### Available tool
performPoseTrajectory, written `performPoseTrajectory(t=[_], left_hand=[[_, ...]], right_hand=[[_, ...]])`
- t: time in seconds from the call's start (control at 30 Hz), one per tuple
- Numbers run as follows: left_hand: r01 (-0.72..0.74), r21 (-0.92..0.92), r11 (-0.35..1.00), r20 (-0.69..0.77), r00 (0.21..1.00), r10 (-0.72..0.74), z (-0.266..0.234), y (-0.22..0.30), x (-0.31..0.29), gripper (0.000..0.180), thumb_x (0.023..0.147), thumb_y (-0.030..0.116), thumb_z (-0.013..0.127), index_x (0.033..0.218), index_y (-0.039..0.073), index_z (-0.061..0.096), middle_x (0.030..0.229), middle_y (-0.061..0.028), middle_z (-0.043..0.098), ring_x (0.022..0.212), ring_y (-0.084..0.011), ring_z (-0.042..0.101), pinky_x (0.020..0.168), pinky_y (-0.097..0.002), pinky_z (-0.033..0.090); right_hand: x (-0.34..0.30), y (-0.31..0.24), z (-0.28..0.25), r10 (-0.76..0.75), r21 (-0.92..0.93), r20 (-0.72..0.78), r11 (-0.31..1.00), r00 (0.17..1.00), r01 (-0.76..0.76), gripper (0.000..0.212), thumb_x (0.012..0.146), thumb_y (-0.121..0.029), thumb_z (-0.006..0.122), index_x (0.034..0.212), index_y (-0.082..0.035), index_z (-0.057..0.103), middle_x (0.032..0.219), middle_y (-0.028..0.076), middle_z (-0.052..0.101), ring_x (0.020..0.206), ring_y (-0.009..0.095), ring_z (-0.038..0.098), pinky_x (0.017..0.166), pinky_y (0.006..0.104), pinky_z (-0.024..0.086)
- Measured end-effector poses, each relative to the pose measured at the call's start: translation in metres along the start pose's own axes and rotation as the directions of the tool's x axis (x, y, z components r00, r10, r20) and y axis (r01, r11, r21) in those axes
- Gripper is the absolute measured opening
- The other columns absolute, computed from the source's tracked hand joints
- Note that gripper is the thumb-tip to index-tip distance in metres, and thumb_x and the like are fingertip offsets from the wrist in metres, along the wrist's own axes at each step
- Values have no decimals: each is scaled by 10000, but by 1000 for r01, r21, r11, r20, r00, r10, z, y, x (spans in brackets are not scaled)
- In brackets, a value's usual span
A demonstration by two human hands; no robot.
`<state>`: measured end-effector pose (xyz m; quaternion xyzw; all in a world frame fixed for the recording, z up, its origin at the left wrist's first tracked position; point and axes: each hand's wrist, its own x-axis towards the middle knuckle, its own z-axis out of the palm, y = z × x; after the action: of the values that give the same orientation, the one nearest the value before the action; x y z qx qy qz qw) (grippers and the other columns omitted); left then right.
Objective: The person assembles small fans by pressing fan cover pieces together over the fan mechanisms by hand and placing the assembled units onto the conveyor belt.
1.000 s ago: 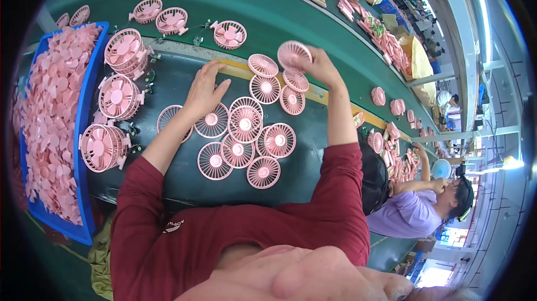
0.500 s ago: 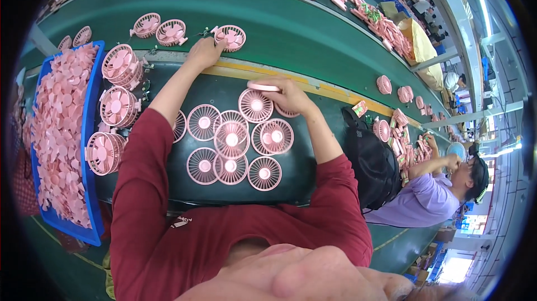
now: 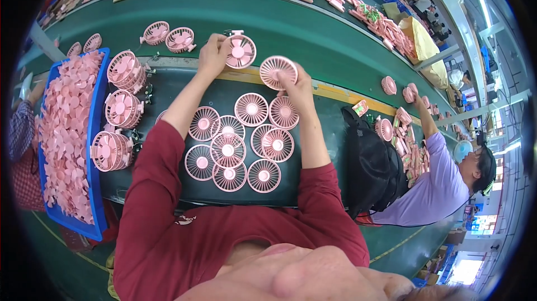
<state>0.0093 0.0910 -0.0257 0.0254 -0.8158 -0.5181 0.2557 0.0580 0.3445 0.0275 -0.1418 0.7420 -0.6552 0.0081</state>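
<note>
My left hand (image 3: pixel 215 55) is closed on the rim of a pink fan head (image 3: pixel 241 51), its blades facing up, held over the edge of the green conveyor belt. Close to its right, my right hand (image 3: pixel 297 85) pinches a round pink fan grille (image 3: pixel 277 71) with thin spokes, thumb across its face. The two parts are apart by a small gap. Several more pink grilles (image 3: pixel 228 150) lie on the dark table below my hands, some overlapping. Stacks of pink fan heads (image 3: pixel 124 109) with small wires stand left of my left forearm.
A blue tray (image 3: pixel 98 150) heaped with pink fan blades (image 3: pixel 70 133) stands at the left. More fan heads (image 3: pixel 180 40) ride on the green belt (image 3: pixel 335 55). A black backpack (image 3: pixel 372 167) sits right of my arm. A person in a purple shirt (image 3: pixel 428 180) reaches toward the belt beyond it.
My left hand has lifted the fan head off the belt and brought it right. My right hand has raised and turned its grille toward it. The person at right has stretched an arm out.
</note>
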Motion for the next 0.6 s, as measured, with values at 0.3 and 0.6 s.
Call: performPoseTrajectory(t=[0.3, 0.6], left_hand=[[501, -831, 241, 422, 851, -312, 8, 40, -80, 402, 1009, 354, 519, 1270, 49, 545, 1186, -90, 632, 1045, -184, 640, 906, -354, 530], [563, -822, -88, 552, 748, -368, -5, 63, -98, 498, 1032, 461, 406, 1289, 51, 525, 1252, -114, 599, 1159, -232, 583, 991, -416, 478]], right_hand=[[-5, 0, 64, -494, -406, -41, 803, 869, 437, 466, 838, -88, 665, 1292, -54, 563, 1231, 186, 556, 1100, 339, 571, 942, 415, 471], [-21, 12, 77, -441, -512, 286, 680, 851, 525, 864, 830, -480, 669, 1490, -69, 292, 1469, 262, 315, 1297, 453, 380, 1100, 502, 307]])
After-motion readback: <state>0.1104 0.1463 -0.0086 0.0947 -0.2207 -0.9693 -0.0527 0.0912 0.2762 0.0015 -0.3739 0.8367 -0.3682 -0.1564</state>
